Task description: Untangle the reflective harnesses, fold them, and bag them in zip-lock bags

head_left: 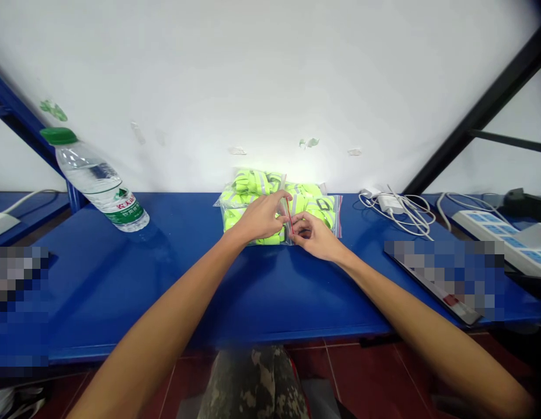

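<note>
Several clear zip-lock bags with neon-yellow reflective straps (258,183) lie together against the wall at the back of the blue table. My left hand (262,217) rests over the front bag, its fingers closed on the bag's open-side edge by the red seal strip (290,215). On the other side of that strip, my right hand (316,235) pinches the lower end of the same edge between thumb and fingers. Another zip-lock bag (339,216) with a red-edged seal and a black buckle inside lies just behind my right hand.
A large water bottle (102,183) with a green cap stands at the left. White charger cables (405,209) and a power strip (501,238) lie at the right, near a blurred-out flat device (440,279). Black and blue metal frames (475,110) flank the blue table (296,302).
</note>
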Available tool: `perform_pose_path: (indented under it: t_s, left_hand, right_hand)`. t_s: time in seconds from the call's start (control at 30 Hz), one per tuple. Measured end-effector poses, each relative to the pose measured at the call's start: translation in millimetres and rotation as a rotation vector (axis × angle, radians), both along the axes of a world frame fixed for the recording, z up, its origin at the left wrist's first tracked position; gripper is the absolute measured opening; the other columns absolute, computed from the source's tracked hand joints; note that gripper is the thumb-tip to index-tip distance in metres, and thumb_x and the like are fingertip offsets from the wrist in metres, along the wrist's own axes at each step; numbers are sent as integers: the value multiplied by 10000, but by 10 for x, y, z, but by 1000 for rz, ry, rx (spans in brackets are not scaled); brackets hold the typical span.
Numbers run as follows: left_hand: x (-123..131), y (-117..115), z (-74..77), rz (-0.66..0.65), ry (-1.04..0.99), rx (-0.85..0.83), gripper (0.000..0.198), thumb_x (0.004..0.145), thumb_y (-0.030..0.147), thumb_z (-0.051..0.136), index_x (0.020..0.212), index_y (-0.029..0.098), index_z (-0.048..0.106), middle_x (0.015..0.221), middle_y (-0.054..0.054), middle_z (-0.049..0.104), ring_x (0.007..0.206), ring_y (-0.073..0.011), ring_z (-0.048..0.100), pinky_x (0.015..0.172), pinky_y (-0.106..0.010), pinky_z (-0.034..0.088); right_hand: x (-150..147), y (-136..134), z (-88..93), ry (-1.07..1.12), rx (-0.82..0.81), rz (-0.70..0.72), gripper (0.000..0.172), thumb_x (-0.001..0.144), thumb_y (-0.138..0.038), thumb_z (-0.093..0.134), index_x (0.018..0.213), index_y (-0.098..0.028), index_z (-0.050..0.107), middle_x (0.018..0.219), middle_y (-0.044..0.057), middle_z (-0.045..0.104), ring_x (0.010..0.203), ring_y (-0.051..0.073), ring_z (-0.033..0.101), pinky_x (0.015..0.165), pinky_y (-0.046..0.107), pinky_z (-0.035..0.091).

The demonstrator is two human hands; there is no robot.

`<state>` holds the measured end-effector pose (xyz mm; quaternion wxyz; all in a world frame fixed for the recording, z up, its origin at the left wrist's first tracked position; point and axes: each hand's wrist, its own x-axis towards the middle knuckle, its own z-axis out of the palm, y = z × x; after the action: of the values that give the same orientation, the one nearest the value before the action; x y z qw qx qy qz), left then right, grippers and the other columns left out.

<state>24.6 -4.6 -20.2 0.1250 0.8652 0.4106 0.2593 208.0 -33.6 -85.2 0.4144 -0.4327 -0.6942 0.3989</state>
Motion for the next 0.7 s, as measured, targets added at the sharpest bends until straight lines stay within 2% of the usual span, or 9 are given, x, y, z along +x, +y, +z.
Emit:
perform_pose_path:
  t_s: [0.3,0.5,0.63,0.7]
  left_hand:
    - [38,-21,1,-20,-68,43,400,795,149,615,1182,226,545,951,-10,733,882,-241,659,767,-346,466]
    - [9,61,-34,-43,-171,44,367,790,142,612,1142,221,544,922,-10,723,955,-236,671,856,-358,485]
    - [-4,87,-43,-51,-227,16,331,784,146,617,1101,216,550,893,-5,717,935,-224,680,862,-360,495]
    - [-12,97,-44,-44,-244,7,317,779,144,619,1081,215,555,890,-5,718,932,-223,683,858,-361,498]
  right_hand:
    - [31,4,-5,-151,135,-47,280,792,-239,587,1051,-208,487,792,-7,608,699,145,575,666,297,479]
    - [42,7,-3,-207,122,-65,285,789,-204,583,1058,-208,489,785,-10,597,693,152,569,660,298,473]
    - [24,0,5,-205,113,-78,321,795,-178,568,1108,-195,499,812,6,620,710,158,582,689,307,473]
    - [18,-4,20,-240,104,-89,281,806,-192,569,1084,-183,532,817,17,632,712,160,586,692,307,464]
